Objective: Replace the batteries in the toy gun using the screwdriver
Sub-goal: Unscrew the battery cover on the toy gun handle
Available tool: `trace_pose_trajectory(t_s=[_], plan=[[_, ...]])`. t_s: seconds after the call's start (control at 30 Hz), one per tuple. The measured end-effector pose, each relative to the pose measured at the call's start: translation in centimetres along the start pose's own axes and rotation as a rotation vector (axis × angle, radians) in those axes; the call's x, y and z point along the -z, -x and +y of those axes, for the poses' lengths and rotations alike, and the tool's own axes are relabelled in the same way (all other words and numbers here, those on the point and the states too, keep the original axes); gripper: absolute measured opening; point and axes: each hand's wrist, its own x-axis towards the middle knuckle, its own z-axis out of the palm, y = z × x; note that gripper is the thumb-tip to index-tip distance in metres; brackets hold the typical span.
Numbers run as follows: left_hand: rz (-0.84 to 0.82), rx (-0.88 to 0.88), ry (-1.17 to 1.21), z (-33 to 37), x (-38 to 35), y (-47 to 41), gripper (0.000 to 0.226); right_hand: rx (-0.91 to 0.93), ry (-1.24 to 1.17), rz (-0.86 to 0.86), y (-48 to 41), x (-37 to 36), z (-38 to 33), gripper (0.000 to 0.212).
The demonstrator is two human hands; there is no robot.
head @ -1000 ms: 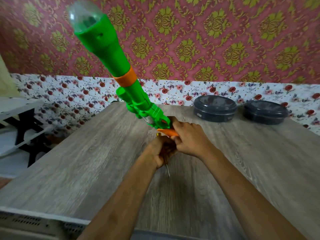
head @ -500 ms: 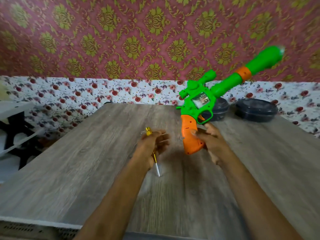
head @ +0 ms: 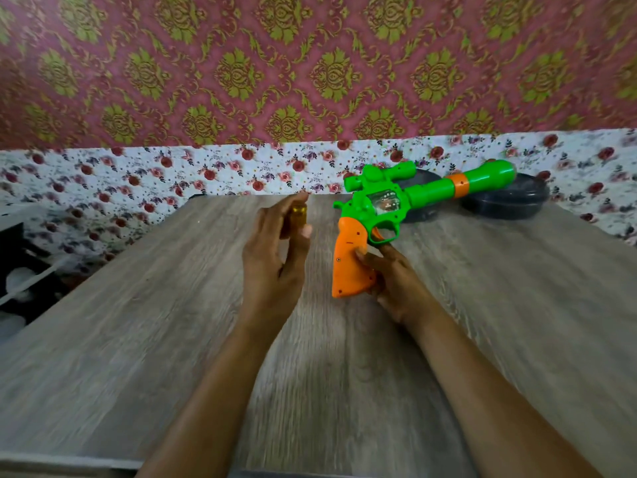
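Observation:
The toy gun (head: 389, 205) is green with an orange grip and an orange ring on its long barrel. It lies nearly flat over the wooden table (head: 138, 339), barrel pointing right and away. My right hand (head: 393, 284) grips the orange handle from the right side; a small screw shows on the handle's left face. My left hand (head: 275, 260) is raised to the left of the gun and holds the screwdriver (head: 296, 217). Only its amber handle shows above my fingers; the shaft is hidden behind my palm.
Two dark round lidded containers (head: 506, 201) stand at the table's far right, against the flowered wall, partly behind the gun barrel. A dark rack with white shelves (head: 20, 270) stands off the table's left edge.
The gun swung from pointing up and left to lying low with its barrel to the right. My hands came apart; the left lifted and turned the screwdriver upright, hiding its shaft.

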Motion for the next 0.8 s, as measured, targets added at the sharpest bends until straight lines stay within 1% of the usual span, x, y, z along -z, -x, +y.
trace_pose_trajectory(t_s=[0.07,0.17,0.23,0.3,0.43,0.57,0.8], plan=[[0.049,-0.062,-0.052,-0.02,0.06,0.17,0.032,0.011,-0.006,-0.013,-0.04,0.02,0.03,0.031],[0.087,-0.092,-0.035,0.15,0.09,0.35,0.034,0.026,0.022,-0.032,0.07,0.25,0.28,0.034],[0.110,-0.122,-0.064,0.30,0.02,0.49,0.040,0.018,0.049,-0.043,0.19,0.26,0.33,0.036],[0.123,-0.152,-0.098,0.50,0.02,0.56,0.040,0.003,0.063,-0.052,0.28,0.22,0.27,0.039],[0.097,-0.162,-0.115,0.53,-0.08,0.53,0.033,-0.006,0.090,-0.066,0.25,0.25,0.18,0.043],[0.068,-0.194,-0.121,0.36,-0.35,0.65,0.032,-0.015,0.098,-0.049,0.05,0.17,0.37,0.045],[0.075,-0.210,-0.107,0.31,-0.42,0.65,0.032,-0.021,0.073,-0.043,-0.10,0.28,0.40,0.045]])
